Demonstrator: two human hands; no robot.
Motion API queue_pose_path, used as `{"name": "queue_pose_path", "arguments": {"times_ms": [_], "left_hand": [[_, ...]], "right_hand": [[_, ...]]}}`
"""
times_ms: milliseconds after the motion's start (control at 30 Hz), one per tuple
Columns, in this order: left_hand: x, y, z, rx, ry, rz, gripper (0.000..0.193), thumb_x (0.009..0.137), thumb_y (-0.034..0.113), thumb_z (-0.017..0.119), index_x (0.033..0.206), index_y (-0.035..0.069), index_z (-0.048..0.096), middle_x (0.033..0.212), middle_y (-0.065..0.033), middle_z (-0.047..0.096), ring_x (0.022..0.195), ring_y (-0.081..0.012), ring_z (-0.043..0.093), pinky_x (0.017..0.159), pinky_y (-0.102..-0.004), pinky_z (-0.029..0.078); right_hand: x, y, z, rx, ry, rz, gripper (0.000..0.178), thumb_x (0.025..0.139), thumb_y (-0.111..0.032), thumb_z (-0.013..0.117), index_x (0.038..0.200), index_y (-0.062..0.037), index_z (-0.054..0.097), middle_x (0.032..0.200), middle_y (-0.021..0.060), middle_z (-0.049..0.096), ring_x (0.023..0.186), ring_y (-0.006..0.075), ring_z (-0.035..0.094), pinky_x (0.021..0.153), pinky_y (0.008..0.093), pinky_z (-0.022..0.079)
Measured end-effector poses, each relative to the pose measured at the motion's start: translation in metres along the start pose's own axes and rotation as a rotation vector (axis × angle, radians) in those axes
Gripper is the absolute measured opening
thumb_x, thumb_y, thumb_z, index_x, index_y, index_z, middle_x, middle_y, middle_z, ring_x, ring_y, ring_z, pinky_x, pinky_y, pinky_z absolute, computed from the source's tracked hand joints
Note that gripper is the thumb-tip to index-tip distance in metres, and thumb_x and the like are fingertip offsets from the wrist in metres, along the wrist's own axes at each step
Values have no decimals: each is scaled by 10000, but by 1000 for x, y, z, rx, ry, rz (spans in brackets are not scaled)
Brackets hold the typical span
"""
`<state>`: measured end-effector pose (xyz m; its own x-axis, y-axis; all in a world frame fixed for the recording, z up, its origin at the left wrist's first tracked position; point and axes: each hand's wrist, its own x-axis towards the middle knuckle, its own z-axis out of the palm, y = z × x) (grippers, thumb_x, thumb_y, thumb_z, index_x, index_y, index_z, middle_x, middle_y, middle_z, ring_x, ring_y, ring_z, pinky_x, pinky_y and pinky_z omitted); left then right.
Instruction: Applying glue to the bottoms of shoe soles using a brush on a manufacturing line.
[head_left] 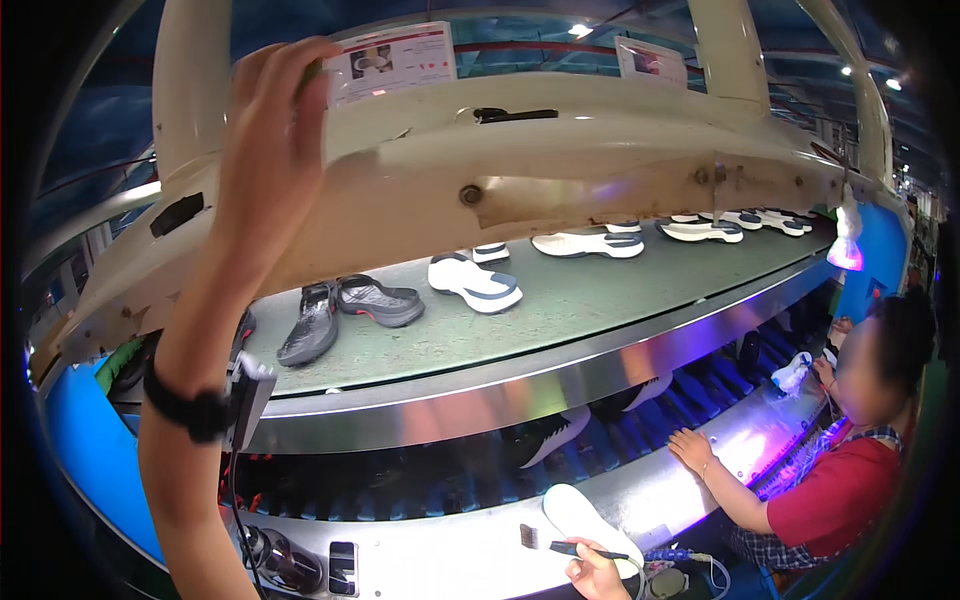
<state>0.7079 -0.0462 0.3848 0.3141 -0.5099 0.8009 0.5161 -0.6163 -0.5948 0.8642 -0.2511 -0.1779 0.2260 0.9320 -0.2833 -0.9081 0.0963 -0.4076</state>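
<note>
On the pale bench (430, 552) lies a white sole (583, 518)

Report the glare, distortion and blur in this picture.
Head view, glare: purple-white light washes over the shiny metal worktop; head view, distortion: the long silver metal rail bows; head view, blur: the raised bare left hand looks slightly soft.

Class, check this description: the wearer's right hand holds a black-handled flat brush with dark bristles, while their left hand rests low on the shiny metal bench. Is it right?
Not quite: the left hand's position is wrong. The head view shows the left hand raised high, beside a white rectangular printed card. The right hand does hold the black-handled flat brush.
</note>
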Motion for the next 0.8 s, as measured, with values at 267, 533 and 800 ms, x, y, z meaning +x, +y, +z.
{"name": "queue_pose_path", "arguments": {"times_ms": [267, 533, 800], "left_hand": [[-158, 177, -136, -1177, -389, -958, 150, 974, 206, 465, 876, 93, 454, 936, -131, 499, 560, -118, 482, 513, -233, 404], [-268, 240, -142, -2150, -149, -2148, 421, 913, 117, 588, 1297, 68, 423, 1193, -137, 463, 745, -150, 501, 689, -247, 459], [-267, 248, -168, -2350, -154, -2174, 534, 891, 206, 646, 1343, 24, 425, 1187, -187, 532, 878, -187, 584, 794, -270, 489]], "right_hand": [[1, -9, -1, 19, 34, -93, 188, 895, -102, 574, 1060, -13, 593, 1040, 137, 643, 572, 124, 521, 526, 249, 430], [-16, -4, 2, 7, 86, -165, 216, 899, -94, 543, 1101, -24, 578, 1063, 162, 646, 582, 128, 556, 534, 238, 452], [-16, 7, -6, -31, 150, -160, 204, 912, -114, 541, 1098, -49, 596, 1060, 123, 652, 574, 129, 553, 533, 256, 442]]}}
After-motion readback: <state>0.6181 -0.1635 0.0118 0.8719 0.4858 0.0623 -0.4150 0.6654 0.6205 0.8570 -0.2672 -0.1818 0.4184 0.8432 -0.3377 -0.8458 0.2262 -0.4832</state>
